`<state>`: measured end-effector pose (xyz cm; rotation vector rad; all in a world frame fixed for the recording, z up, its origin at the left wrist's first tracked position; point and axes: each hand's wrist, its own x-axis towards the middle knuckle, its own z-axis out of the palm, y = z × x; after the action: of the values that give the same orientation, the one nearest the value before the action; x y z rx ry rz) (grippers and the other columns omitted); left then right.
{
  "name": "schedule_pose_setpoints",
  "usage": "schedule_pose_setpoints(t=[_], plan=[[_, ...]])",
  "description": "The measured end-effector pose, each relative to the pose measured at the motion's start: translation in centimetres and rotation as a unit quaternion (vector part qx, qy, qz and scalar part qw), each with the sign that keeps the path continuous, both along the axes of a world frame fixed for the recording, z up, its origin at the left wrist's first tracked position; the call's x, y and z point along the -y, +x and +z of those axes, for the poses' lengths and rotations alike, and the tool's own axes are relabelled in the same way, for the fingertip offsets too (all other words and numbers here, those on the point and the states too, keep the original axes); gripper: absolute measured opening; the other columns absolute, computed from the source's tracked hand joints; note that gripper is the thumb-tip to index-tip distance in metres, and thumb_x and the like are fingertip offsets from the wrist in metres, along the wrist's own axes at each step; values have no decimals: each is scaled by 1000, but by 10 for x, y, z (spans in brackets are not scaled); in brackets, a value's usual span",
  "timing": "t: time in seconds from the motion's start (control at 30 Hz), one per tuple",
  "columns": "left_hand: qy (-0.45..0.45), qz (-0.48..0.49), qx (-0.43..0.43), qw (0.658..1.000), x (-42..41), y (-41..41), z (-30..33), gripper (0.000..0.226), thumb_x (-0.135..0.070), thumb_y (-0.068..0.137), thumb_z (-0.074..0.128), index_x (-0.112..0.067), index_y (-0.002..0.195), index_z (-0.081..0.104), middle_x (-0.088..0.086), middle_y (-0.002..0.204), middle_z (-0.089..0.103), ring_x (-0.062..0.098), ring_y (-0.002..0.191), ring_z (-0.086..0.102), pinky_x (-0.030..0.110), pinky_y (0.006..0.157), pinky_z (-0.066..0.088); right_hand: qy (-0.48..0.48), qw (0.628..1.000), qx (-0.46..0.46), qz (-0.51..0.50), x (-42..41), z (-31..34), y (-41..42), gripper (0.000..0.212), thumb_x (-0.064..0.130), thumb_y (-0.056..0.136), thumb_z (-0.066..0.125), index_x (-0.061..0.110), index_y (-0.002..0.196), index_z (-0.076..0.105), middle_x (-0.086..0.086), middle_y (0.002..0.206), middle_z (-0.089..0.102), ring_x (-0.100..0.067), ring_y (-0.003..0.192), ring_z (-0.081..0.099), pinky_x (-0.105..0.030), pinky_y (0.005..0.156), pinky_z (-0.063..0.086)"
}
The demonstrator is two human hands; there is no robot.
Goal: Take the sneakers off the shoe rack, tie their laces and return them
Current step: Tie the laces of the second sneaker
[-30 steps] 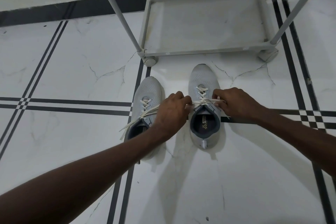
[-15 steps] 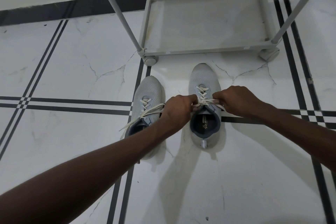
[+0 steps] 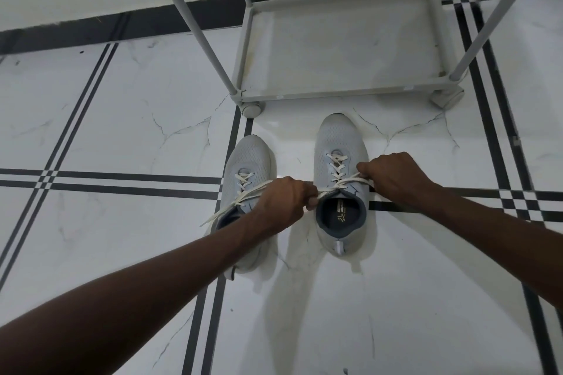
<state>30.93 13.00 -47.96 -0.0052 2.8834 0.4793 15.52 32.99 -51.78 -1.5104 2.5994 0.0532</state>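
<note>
A glossy white marble-look tile floor (image 3: 122, 119) with thin black double stripes runs up to a dark skirting band at the wall. On it, toes toward the rack, sit two pale grey mesh sneakers, well apart. The right sneaker (image 3: 339, 143) has a dark padded collar and a printed insole. The left hand (image 3: 285, 202) and right hand (image 3: 393, 175) each pinch one flat cream lace (image 3: 350, 181) end, drawn out sideways across its tongue. The left sneaker (image 3: 249, 158) lies partly under the left forearm, its laces (image 3: 231, 207) trailing loose. Just beyond stands the grey tubular shoe rack (image 3: 335, 94), its bottom shelf bare, on round feet.
</note>
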Motion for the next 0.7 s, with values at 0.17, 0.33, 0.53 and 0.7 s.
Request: schedule_pose_setpoints(t=[0.17, 0.33, 0.53, 0.7], plan=[[22, 4, -12, 1000, 2, 6, -3, 24, -1, 77, 49, -20, 69, 62, -7, 61, 60, 21, 55, 59, 38, 55, 52, 27, 1000, 5, -12, 3, 5, 2, 12, 16, 84, 51, 20, 92, 60, -5, 81, 70, -29, 75, 65, -31, 58, 28], [20, 110, -33, 993, 10, 7, -8, 18, -30, 93, 58, -19, 102, 69, 5, 96, 74, 26, 83, 68, 35, 68, 52, 4, 999, 15, -47, 1, 10, 10, 14, 22, 90, 50, 12, 96, 57, -12, 89, 68, -34, 82, 62, -34, 58, 36], [0, 100, -91, 991, -18, 1, -7, 57, -55, 93, 40, -14, 131, 50, 9, 125, 59, 27, 113, 53, 42, 91, 46, -168, 980, 103, -39, 7, 7, 34, 36, 17, 85, 57, 12, 120, 57, -9, 115, 60, -31, 104, 54, -43, 85, 48], [-8, 41, -73, 996, -31, -4, -11, 30, -33, 98, 47, -7, 112, 48, 15, 95, 65, 35, 80, 61, 36, 61, 35, -175, 981, 88, -13, 15, 8, 36, 15, 11, 85, 61, 10, 98, 53, -12, 91, 59, -32, 79, 55, -38, 63, 44]])
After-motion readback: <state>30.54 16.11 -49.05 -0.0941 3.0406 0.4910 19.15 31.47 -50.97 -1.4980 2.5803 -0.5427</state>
